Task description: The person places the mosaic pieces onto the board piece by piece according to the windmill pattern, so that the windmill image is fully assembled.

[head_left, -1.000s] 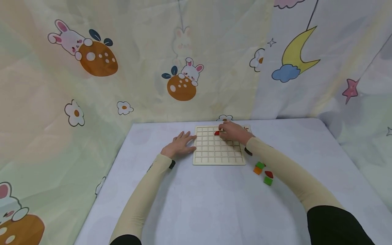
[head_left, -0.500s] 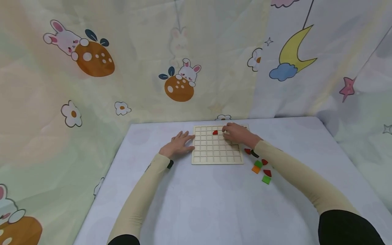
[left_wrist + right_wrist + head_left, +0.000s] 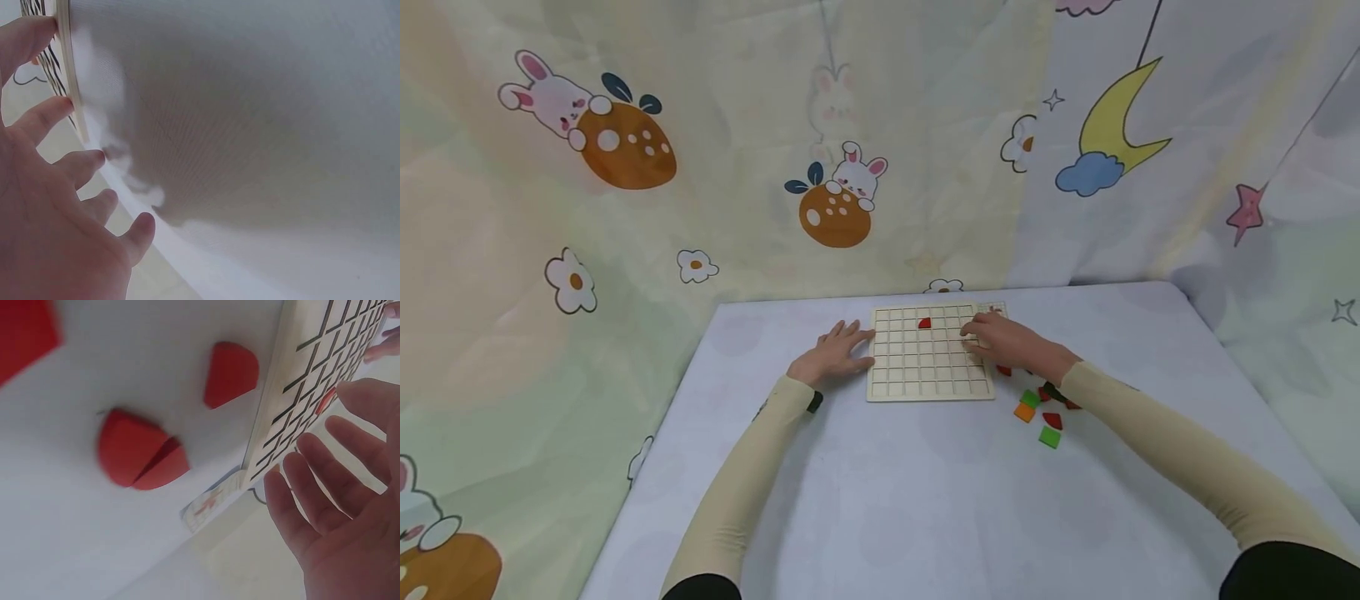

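Note:
A pale wooden grid board (image 3: 925,375) lies on the white table, with one red quarter-round piece (image 3: 925,323) in a cell of its upper part. My left hand (image 3: 829,357) is spread at the board's left edge; in the left wrist view, the thumb (image 3: 31,34) and index finger (image 3: 47,119) touch that edge. Over the board's right side, my right hand (image 3: 1015,343) holds nothing, its fingers loosely extended and apart in the right wrist view. Just off the board's right edge lie red pieces (image 3: 231,374), partly under that hand in the head view.
Right of the board lie more loose pieces: green squares (image 3: 1049,437), an orange square (image 3: 1024,412) and red ones (image 3: 1052,421). A small printed card (image 3: 209,503) sits by the board's far right corner. A cartoon-print cloth (image 3: 737,167) hangs behind the table.
My right hand has drawn away to the right from the red piece, which stays on the board in plain sight. The left hand has kept its place at the board's edge.

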`<state>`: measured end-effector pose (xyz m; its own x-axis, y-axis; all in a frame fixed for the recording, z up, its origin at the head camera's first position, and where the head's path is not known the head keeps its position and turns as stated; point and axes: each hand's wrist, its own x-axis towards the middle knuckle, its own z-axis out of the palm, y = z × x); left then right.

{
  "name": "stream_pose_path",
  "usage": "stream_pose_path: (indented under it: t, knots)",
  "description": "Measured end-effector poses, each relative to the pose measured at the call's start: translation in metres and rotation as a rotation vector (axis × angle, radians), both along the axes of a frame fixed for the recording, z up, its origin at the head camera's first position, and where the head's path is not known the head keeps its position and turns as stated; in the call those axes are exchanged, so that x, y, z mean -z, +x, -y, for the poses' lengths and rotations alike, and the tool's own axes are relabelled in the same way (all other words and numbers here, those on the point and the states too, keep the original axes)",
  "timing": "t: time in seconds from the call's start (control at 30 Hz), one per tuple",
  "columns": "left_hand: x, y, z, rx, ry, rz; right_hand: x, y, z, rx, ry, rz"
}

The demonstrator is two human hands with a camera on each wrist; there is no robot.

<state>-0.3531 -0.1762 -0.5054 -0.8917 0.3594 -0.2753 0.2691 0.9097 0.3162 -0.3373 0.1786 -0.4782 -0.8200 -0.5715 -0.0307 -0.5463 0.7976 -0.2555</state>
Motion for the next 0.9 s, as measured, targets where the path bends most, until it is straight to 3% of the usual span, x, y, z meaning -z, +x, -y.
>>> stream_pose_path:
  t: [0.5, 0.9]
  knots:
    - [-0.003, 0.003, -0.001, -0.012, 0.014, 0.012, -0.003, 0.038, -0.035, 0.021, 0.078, 0.009]
    - [-0.003, 0.003, 0.000, 0.007, 0.020, 0.008, 0.005, 0.042, -0.054, -0.029, 0.096, -0.078]
